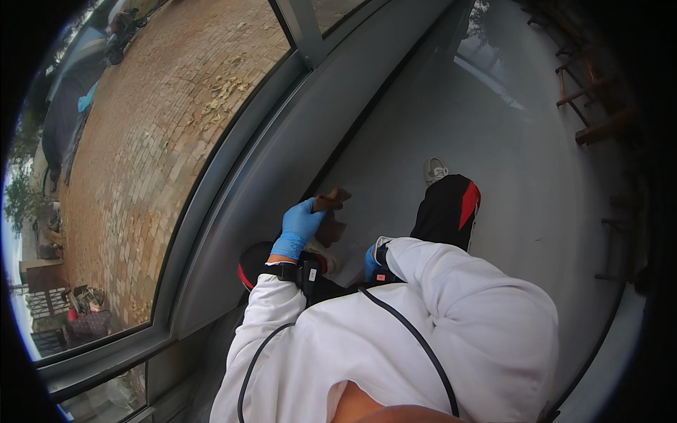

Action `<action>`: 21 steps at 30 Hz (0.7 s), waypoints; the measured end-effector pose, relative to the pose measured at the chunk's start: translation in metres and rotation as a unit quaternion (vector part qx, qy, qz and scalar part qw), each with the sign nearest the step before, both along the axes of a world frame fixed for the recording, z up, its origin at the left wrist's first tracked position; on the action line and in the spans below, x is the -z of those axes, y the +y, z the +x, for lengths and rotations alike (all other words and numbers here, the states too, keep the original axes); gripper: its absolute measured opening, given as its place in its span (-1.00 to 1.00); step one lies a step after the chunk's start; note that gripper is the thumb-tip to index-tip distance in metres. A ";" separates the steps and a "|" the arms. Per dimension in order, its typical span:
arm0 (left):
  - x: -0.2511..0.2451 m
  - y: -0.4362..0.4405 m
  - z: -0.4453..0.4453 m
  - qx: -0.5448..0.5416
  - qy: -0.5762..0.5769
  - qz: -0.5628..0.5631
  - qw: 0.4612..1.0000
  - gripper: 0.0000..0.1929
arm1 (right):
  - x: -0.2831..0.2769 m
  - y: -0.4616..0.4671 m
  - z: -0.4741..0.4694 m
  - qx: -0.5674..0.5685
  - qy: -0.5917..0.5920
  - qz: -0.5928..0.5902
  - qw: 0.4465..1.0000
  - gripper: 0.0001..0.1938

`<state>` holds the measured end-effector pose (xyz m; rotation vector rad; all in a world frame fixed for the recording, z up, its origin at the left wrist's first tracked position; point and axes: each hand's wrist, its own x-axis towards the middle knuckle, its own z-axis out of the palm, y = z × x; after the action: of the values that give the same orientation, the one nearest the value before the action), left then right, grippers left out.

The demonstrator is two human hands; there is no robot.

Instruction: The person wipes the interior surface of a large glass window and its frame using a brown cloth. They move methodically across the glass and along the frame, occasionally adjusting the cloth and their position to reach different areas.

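Note:
A brown cloth (332, 199) is gripped in my left hand (299, 224), which wears a blue disposable glove. The cloth juts from the fingers in front of a low wall below the window; a darker brown part (331, 230) hangs lower. Close to my lap is my right hand (371, 263), also in a blue glove. The white right sleeve (455, 280) covers most of it, so its fingers and anything in them are hidden. Black straps with small devices sit on both wrists.
A metal window frame (243, 127) and sill (296, 121) run along my left, with brick paving (158, 143) outside. The grey floor (508, 174) is glossy. Wooden furniture (597, 95) stands at the far right. My shoe (436, 170) rests ahead. A black cable (418, 338) crosses my chest.

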<state>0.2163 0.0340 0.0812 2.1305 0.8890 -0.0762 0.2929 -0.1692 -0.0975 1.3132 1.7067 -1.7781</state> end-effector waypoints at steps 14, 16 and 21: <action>0.027 0.041 0.100 0.063 0.080 -0.120 0.988 -0.68 | 0.003 -0.024 0.109 0.080 0.027 -0.062 0.995 -0.56; 0.031 0.045 0.114 0.037 0.072 -0.085 0.993 -0.68 | -0.004 -0.021 0.133 0.073 0.007 -0.066 0.995 -0.55; 0.038 0.044 0.136 -0.025 0.008 -0.069 0.997 -0.66 | -0.017 -0.012 0.177 0.018 -0.038 -0.040 0.998 -0.55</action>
<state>0.3519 0.0784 0.0433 1.9809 0.9191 -0.1256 0.4701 -0.1817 -0.0804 1.3675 1.5640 -1.7743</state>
